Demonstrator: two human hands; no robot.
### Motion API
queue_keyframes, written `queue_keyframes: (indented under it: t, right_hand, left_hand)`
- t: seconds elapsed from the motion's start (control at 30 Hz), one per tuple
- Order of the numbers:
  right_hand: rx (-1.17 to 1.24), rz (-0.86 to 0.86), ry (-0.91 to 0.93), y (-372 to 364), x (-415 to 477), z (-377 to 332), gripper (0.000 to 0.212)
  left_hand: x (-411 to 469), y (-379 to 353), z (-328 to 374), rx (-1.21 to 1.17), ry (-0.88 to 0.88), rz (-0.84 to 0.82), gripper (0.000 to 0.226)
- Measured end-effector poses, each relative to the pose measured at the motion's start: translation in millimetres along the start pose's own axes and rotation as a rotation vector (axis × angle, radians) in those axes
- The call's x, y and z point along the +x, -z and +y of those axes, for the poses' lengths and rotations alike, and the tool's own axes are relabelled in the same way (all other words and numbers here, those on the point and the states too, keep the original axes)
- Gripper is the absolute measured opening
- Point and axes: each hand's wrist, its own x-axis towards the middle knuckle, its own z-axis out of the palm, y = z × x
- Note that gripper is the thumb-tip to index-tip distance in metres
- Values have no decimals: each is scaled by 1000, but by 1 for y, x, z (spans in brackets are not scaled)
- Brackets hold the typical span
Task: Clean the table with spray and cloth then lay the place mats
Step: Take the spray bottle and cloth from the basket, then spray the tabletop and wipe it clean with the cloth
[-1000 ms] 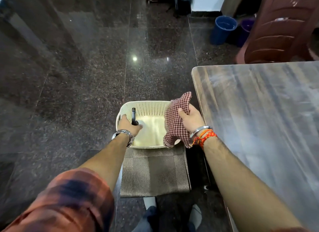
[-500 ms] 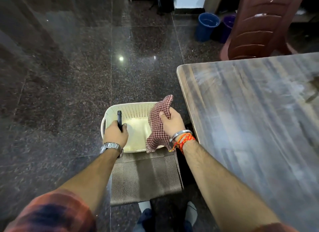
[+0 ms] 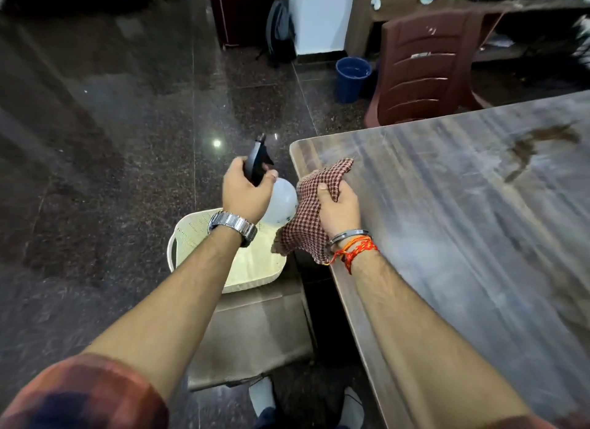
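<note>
My left hand [image 3: 245, 189] grips a spray bottle [image 3: 281, 202] by its black trigger head, holding its white body in the air above the cream basket [image 3: 191, 234]. My right hand [image 3: 338, 205] holds a red checked cloth [image 3: 306, 227] at the near left corner of the wooden table [image 3: 463, 237]; the cloth's top lies over the table edge. Grey-brown place mats [image 3: 255, 336] lie folded on the floor under the basket's near side. A dark stain [image 3: 539, 144] marks the table's far right.
A brown plastic chair [image 3: 424, 67] stands at the table's far side, with a blue bucket [image 3: 352, 77] next to it. The floor is dark polished stone. My feet [image 3: 265, 396] show at the bottom, just past the mats.
Both hands have risen from the basket. The left lifted the spray bottle out, and the right carried the cloth up to the table's corner. The view tilted up.
</note>
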Motion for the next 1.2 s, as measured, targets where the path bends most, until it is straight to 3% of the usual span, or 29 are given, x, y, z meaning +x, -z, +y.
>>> queue_keyframes:
  t: [0.13, 0.2, 0.27, 0.33, 0.47, 0.6, 0.73, 0.87, 1.1, 1.2]
  right_hand:
    - [-32, 96, 35, 60, 5, -11, 24]
    - [-54, 125, 52, 90, 9, -13, 22]
    - [-66, 136, 50, 119, 10, -13, 21]
    - [-65, 132, 36, 141, 9, -10, 20]
    - [-82, 89, 24, 172, 7, 4, 18]
    - [-82, 67, 46, 191, 7, 12, 19]
    - [-90, 77, 67, 206, 9, 21, 18]
    - [-97, 77, 63, 212, 12, 32, 16]
    - [-165, 87, 29, 205, 19, 48, 19]
    - [-190, 80, 27, 204, 22, 49, 19]
  left_hand:
    - [-24, -31, 36, 90, -72, -194, 22]
    - [-37, -45, 42, 111, -113, -180, 20]
    - [-50, -58, 47, 54, -116, -116, 36]
    - [-65, -68, 51, -68, -36, -42, 53]
    - [-87, -97, 62, -272, 120, 62, 33]
    - [-100, -126, 64, -505, 395, 15, 50]
    - [-119, -142, 63, -612, 531, -134, 27]
    - [-135, -158, 60, -585, 639, -185, 24]
    - [-127, -176, 45, -324, 581, -144, 43]
    - [-116, -176, 47, -231, 597, -49, 52]
